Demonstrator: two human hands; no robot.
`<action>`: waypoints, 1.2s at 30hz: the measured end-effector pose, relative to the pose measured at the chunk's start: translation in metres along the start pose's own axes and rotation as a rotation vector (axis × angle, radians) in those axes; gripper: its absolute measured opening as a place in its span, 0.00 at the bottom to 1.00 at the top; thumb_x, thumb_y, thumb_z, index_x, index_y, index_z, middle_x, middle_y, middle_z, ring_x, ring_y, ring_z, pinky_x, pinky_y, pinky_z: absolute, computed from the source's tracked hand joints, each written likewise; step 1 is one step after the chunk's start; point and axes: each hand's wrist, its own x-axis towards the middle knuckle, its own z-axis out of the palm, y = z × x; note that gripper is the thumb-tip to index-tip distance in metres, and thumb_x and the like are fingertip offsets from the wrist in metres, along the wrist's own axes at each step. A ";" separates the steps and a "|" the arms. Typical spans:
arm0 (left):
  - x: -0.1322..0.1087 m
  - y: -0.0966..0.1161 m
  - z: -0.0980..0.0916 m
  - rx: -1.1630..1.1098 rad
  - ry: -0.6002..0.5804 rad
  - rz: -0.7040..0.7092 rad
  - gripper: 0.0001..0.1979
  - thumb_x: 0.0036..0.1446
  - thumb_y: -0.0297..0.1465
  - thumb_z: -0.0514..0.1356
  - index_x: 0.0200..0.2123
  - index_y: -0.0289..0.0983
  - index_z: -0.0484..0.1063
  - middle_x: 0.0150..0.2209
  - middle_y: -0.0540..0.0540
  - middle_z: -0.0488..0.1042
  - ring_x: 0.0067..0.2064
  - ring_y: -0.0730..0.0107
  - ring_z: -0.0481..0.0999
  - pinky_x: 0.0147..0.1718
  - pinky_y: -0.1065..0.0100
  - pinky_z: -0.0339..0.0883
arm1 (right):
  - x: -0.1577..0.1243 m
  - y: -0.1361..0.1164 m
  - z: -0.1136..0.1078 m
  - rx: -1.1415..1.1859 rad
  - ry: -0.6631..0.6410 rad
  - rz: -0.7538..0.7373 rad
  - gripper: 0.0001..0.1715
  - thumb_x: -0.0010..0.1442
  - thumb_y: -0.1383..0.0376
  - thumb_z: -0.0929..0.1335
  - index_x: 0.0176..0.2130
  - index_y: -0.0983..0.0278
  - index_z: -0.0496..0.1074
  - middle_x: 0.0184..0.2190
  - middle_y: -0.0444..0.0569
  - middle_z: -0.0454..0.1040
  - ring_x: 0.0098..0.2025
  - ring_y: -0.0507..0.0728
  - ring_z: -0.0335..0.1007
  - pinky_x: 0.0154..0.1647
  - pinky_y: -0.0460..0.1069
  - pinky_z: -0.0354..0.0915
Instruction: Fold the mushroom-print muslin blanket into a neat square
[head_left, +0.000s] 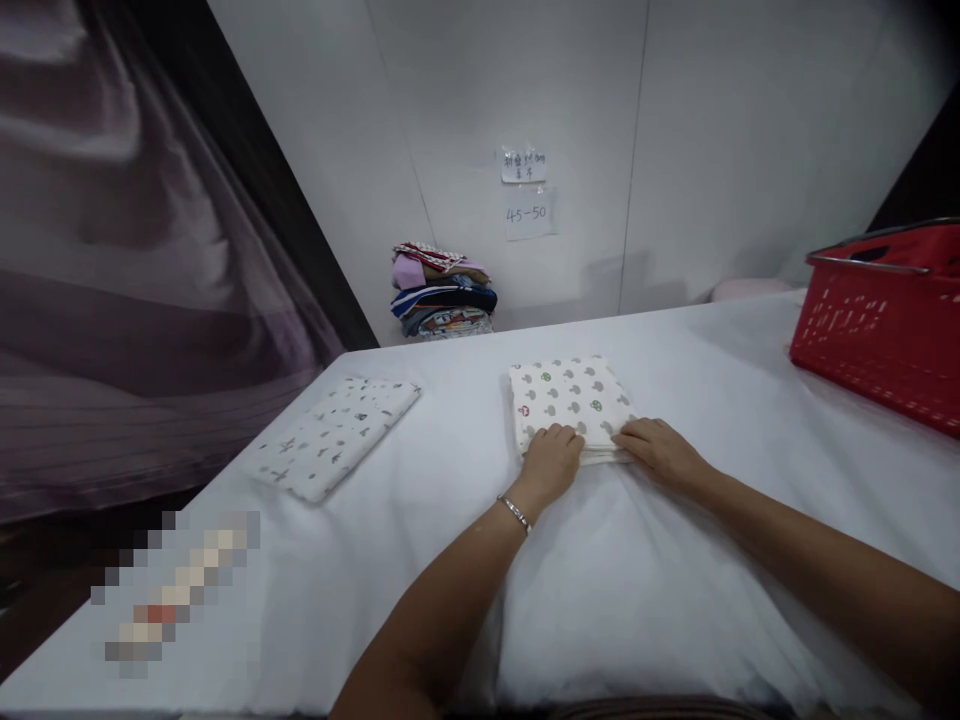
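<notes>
A folded white cloth with grey and coloured mushroom prints lies in the middle of the white-covered table. My left hand, with a silver bracelet on the wrist, rests on the cloth's near edge, fingers curled down over it. My right hand presses on the near right corner of the same cloth, fingers bent onto the fabric. A second folded white cloth with small grey prints lies flat to the left, apart from both hands.
A red plastic basket with a metal handle stands at the table's right edge. A stack of folded colourful cloths sits at the back against the white wall, under two paper notes. A dark curtain hangs at the left.
</notes>
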 end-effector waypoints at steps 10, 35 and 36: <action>-0.016 -0.004 -0.007 -0.165 -0.017 -0.051 0.07 0.62 0.29 0.52 0.35 0.39 0.70 0.36 0.46 0.71 0.41 0.66 0.67 0.39 0.64 0.62 | -0.014 -0.001 0.011 -0.011 0.078 -0.045 0.19 0.66 0.68 0.58 0.51 0.59 0.70 0.45 0.53 0.72 0.45 0.59 0.66 0.45 0.56 0.63; 0.006 -0.012 -0.010 -0.379 -0.043 -0.413 0.09 0.57 0.32 0.56 0.35 0.39 0.77 0.36 0.45 0.75 0.41 0.63 0.73 0.42 0.62 0.67 | 0.069 0.009 0.050 -0.082 -0.295 0.302 0.34 0.64 0.51 0.54 0.61 0.66 0.60 0.65 0.58 0.54 0.67 0.64 0.43 0.63 0.63 0.47; 0.011 -0.017 -0.012 -0.380 -0.041 -0.430 0.09 0.57 0.32 0.56 0.36 0.39 0.77 0.38 0.44 0.76 0.43 0.63 0.74 0.44 0.62 0.67 | 0.066 0.009 0.053 -0.091 -0.295 0.301 0.35 0.64 0.51 0.53 0.62 0.67 0.60 0.65 0.58 0.53 0.67 0.64 0.42 0.64 0.63 0.46</action>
